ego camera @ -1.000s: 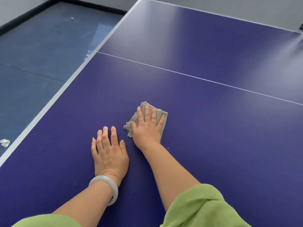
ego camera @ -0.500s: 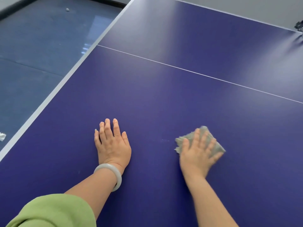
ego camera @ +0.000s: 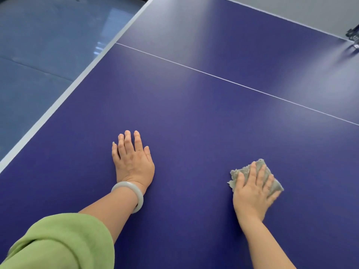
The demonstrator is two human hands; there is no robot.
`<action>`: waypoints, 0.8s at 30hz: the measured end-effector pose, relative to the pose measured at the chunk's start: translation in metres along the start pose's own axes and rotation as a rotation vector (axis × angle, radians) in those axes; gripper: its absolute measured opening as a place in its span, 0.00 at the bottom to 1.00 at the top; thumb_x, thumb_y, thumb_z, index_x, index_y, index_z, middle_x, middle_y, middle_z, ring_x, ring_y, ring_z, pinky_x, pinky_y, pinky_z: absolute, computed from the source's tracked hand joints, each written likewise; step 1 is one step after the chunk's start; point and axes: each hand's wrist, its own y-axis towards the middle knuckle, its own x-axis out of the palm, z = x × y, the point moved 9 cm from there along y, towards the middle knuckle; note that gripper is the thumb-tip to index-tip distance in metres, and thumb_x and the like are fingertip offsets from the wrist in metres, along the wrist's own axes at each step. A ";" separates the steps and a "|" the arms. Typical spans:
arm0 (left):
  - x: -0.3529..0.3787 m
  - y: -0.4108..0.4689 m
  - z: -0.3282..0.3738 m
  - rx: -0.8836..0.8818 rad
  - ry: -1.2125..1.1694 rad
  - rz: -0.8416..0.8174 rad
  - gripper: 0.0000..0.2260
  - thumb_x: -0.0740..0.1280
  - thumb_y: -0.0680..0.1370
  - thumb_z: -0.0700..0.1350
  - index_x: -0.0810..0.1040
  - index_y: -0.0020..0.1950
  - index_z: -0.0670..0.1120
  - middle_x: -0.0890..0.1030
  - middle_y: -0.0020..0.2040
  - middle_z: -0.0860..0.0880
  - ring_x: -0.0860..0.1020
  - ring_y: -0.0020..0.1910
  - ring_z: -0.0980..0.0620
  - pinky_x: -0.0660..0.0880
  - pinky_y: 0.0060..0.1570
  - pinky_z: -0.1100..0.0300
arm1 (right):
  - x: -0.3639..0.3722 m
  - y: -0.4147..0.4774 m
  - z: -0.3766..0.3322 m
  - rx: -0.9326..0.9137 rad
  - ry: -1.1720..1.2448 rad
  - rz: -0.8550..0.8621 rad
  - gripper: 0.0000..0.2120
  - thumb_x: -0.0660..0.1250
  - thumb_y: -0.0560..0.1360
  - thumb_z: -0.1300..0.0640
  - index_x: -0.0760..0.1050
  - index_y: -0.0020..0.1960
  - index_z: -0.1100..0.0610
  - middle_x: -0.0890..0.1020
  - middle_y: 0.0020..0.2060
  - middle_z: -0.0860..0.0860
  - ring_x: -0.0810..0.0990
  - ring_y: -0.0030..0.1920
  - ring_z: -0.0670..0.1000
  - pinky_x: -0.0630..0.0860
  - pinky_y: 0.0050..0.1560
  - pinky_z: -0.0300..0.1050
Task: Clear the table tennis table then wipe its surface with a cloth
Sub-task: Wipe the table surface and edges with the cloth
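The dark blue table tennis table (ego camera: 194,117) fills most of the view, with a thin white centre line crossing it. My right hand (ego camera: 252,193) lies flat with straight fingers on a small grey cloth (ego camera: 239,172) and presses it onto the table at the lower right. Only the cloth's left and far edges show around the fingers. My left hand (ego camera: 133,158) rests palm down on the bare surface to the left, fingers straight, with a pale bangle on the wrist.
The table's white left edge (ego camera: 58,105) runs diagonally from lower left to the top. Beyond it lies blue floor (ego camera: 42,55). A black clamp-like fitting (ego camera: 354,34) sits at the far right edge of the table.
My right hand has slid the cloth to the right, away from my left hand. The left hand has stayed pressed in the same place on the table.
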 end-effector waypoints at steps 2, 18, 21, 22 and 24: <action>0.000 0.000 0.000 -0.001 0.006 -0.007 0.26 0.48 0.83 0.53 0.52 0.80 0.45 0.55 0.79 0.43 0.51 0.79 0.44 0.47 0.77 0.45 | 0.003 -0.027 -0.015 0.021 0.007 0.011 0.30 0.43 0.82 0.41 0.43 0.81 0.48 0.43 0.80 0.48 0.41 0.79 0.55 0.40 0.75 0.66; -0.053 -0.049 -0.176 -0.133 -0.328 0.056 0.20 0.62 0.81 0.41 0.69 0.73 0.39 0.65 0.75 0.41 0.60 0.76 0.41 0.57 0.75 0.44 | 0.042 -0.062 -0.142 -0.528 -0.182 -0.083 0.30 0.34 0.80 0.40 0.33 0.79 0.47 0.35 0.78 0.46 0.32 0.78 0.51 0.35 0.76 0.62; -0.044 -0.071 -0.218 -0.268 -0.175 0.009 0.25 0.59 0.82 0.46 0.62 0.77 0.38 0.60 0.78 0.39 0.55 0.78 0.41 0.52 0.77 0.44 | 0.041 -0.053 -0.154 -0.510 -0.186 -0.105 0.30 0.36 0.80 0.41 0.34 0.79 0.47 0.36 0.79 0.46 0.33 0.78 0.51 0.36 0.76 0.62; -0.040 -0.076 -0.218 -0.250 -0.121 0.004 0.26 0.57 0.82 0.48 0.60 0.78 0.39 0.58 0.78 0.40 0.54 0.79 0.42 0.50 0.77 0.45 | 0.041 -0.050 -0.163 -0.496 -0.171 -0.120 0.30 0.38 0.81 0.41 0.35 0.80 0.47 0.36 0.79 0.46 0.34 0.78 0.51 0.36 0.76 0.62; -0.037 -0.079 -0.213 -0.212 -0.050 0.022 0.26 0.53 0.83 0.51 0.58 0.78 0.39 0.57 0.79 0.40 0.54 0.79 0.42 0.49 0.77 0.45 | 0.043 -0.048 -0.190 -0.498 -0.134 -0.143 0.29 0.42 0.82 0.43 0.38 0.80 0.47 0.36 0.79 0.45 0.35 0.78 0.51 0.35 0.75 0.62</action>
